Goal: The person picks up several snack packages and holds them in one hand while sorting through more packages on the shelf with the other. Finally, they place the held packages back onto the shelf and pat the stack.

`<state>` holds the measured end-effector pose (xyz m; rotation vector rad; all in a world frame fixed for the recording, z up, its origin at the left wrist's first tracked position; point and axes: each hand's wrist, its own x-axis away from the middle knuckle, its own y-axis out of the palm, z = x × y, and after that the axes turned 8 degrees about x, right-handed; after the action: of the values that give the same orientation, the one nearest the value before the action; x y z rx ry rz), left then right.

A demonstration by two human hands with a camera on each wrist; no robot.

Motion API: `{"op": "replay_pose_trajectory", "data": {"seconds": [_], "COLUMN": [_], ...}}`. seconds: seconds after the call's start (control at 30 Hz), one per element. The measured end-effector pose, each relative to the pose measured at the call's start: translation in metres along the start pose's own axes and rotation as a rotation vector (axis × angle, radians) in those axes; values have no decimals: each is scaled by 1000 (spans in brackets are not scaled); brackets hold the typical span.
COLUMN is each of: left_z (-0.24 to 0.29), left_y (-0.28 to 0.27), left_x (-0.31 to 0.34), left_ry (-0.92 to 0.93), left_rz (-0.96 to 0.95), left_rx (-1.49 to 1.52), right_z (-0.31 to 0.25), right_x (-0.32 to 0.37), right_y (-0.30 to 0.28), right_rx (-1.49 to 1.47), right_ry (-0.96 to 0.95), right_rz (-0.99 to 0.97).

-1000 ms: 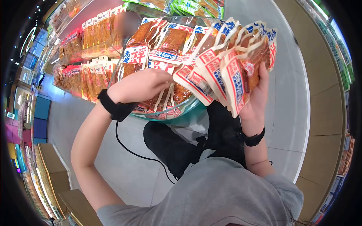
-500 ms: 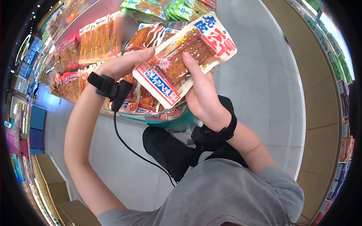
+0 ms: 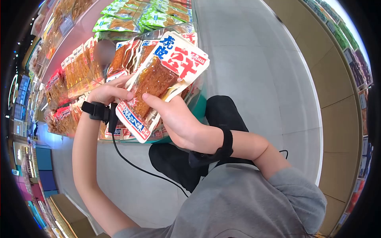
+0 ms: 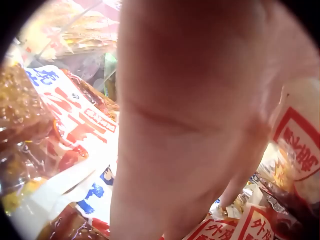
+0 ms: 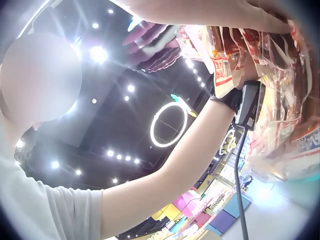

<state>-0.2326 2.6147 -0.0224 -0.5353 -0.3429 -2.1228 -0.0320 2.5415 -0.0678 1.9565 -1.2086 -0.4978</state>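
A stack of dried tofu packs [image 3: 156,81] is held over the display bin in the head view, the front one showing its white border, red and blue print and brown tofu. My right hand [image 3: 180,121] grips the stack from the right, thumb on the front pack and fingers hidden behind. On the left edge my left hand [image 3: 109,92] holds the packs, its thumb lying at the front. The right wrist view shows the edges of several packs [image 5: 227,55] below the right hand [image 5: 215,12]. In the left wrist view the left hand [image 4: 185,130] covers the middle.
More dried tofu packs [image 3: 119,59] stand in the clear-walled bin [image 3: 200,75] under the hands. Green packs [image 3: 119,23] lie behind, and orange snack packs [image 3: 77,73] stand to the left. Grey floor [image 3: 258,71] and brown cabinets [image 3: 337,119] are on the right.
The fanned bunch has been brought together into a stack, swung left and lowered over the bin. The left hand has gone from the bin to the stack's left edge.
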Motion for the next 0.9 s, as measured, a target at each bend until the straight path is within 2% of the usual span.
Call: {"op": "replay_pose_trajectory", "data": {"seconds": [0.1,0.2,0.27,0.4,0.53,0.63,0.7,0.77,0.83,0.87,0.9], "left_z": [6,10,10,3,-4,-3,-4,-6,-9,-10,-9], "left_y": [10,22,25,15,14,22,25,26,25,22,22], "left_x": [-6,-12,-16,-21,-24,-25,-26,-25,-25,-27,-26], "left_ry": [89,48,32,-9,-36,-32,21,22,22,10,16], "left_rz": [-56,-78,-70,-30,-16,12,-49,-24,2,-15,-7], "left_rx": [-144,-189,-228,-178,-159,-117,-105,-129,-182,-227,-221], "right_z": [-3,-12,-20,-28,-45,-58,-77,-84,-83,-80,-78], "right_x": [3,8,11,12,26,35,43,50,50,44,32], "right_y": [1,-3,-1,-8,-12,-23,-28,-40,-50,-56,-66], "right_rx": [73,37,30,-38,-163,-90,65,101,278,283,426], "right_ry": [39,94,92,164,150,180,221,115,-35,-27,-173], "right_rz": [32,-50,-35,-55,-112,-177,-142,-70,174,168,287]}}
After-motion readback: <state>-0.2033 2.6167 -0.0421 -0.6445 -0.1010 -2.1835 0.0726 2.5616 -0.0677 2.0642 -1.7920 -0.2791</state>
